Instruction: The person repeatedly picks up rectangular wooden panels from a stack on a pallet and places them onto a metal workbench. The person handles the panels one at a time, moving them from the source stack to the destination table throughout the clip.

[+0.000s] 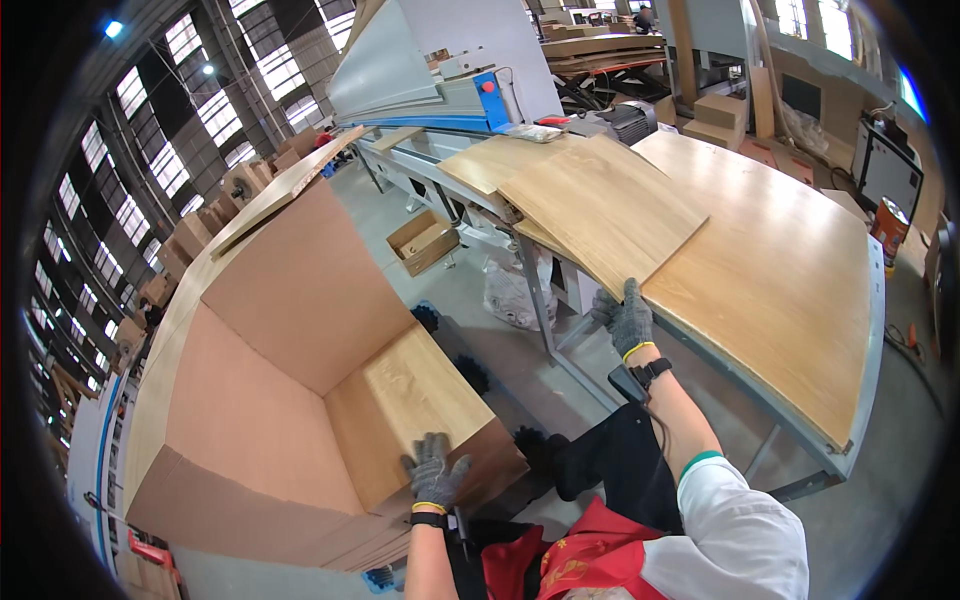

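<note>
My left hand (437,472), in a grey knit glove, lies with spread fingers on the near end of a wood-grain panel (405,405). That panel sits on a low part of a tall brown stack of boards (285,290), at left. My right hand (628,320), gloved the same way, grips the near corner of a light wood-grain board (605,205). The board lies at an angle on another wood-grain panel (490,160), over the edge of a metal-framed table. Part of the right fingers is hidden beneath the board.
A large wood-topped table (780,270) with a grey metal edge spreads to my right. Behind stands a long machine (420,100) with a blue strip. On the floor between stack and table are a small wooden box (422,240) and a clear plastic bag (520,290). An orange can (889,222) stands far right.
</note>
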Demonstrator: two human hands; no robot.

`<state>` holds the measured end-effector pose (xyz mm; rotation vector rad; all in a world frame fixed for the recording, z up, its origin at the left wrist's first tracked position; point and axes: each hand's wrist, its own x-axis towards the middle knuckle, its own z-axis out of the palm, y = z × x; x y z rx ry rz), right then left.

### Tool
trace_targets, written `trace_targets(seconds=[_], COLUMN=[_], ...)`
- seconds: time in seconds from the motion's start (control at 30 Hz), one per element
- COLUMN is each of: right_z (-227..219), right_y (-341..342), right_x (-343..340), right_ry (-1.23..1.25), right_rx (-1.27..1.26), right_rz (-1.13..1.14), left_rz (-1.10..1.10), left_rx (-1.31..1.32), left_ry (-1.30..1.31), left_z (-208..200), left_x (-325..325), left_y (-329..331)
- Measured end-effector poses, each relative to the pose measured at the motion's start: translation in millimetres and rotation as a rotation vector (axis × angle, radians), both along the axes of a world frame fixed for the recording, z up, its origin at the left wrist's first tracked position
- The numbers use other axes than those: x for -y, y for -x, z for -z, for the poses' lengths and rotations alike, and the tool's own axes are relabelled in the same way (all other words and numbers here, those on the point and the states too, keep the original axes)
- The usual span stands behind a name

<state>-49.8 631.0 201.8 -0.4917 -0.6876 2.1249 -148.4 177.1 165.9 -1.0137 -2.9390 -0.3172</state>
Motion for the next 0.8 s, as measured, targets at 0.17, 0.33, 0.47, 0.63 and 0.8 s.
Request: trace_targets(seconds=[0.17, 0.33, 0.47, 0.63, 0.8], right_z=[-5.0, -26.2, 13.4, 25.5, 25.4], right_y=[-54.4, -128.0, -206.6, -233.7, -229.0], right_x=[70.4, 183.4, 167.6, 146.1, 116.3], right_ry=[-0.247, -0.516, -0.356, -0.407, -0.056], right_rx=[0.269, 0.457, 0.583, 0.330, 0.085], right_rz=[0.051, -0.349, -0.362, 0.206, -0.131], left_rz=[0.340, 0.348, 0.662, -0.142, -0.319], left_rx=[0.192, 0.904, 0.108, 1.293, 1.198], left_ry=[-0.469, -0.894, -0.520, -1.107, -1.333], left_z=[-6.0, 19.5, -11.2, 12.7, 2.5], left_x=[-61.1, -146.2, -167.5, -94.9, -42.5], left_y=[-40.1, -86.4, -128.2, -138.4, -144.4])
